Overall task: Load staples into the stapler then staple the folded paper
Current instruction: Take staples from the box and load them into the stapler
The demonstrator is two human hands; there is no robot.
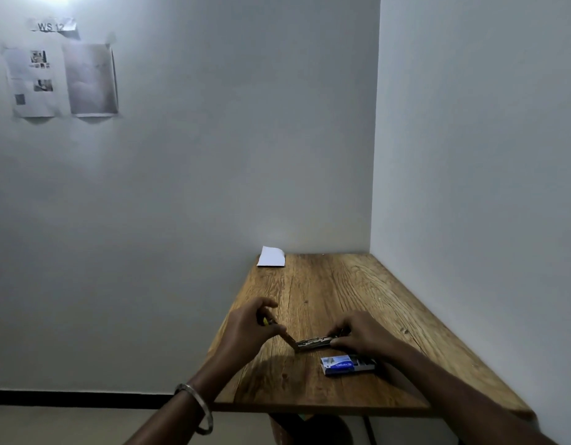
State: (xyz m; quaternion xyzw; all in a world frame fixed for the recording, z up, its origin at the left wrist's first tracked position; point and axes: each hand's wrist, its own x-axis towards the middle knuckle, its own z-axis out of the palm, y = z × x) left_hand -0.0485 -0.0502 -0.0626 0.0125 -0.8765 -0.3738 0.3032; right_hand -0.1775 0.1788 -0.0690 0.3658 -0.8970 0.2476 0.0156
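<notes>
Near the tabletop's [358, 284] front-left edge, our left hand [248, 326] pinches the stapler's raised top, while our right hand [361, 335] pinches the far end of the open stapler [313, 343], its long axis running left-right. We're mid-loading: next, a strip from the staple box [346, 364] must seat in the channel. The folded paper [271, 256] waits at the back-left corner.

Dim, soft scene; a glare patch glows at the top-left wall, wide-angle lines bend, and the taped printed sheets [61, 80] look blurred.
</notes>
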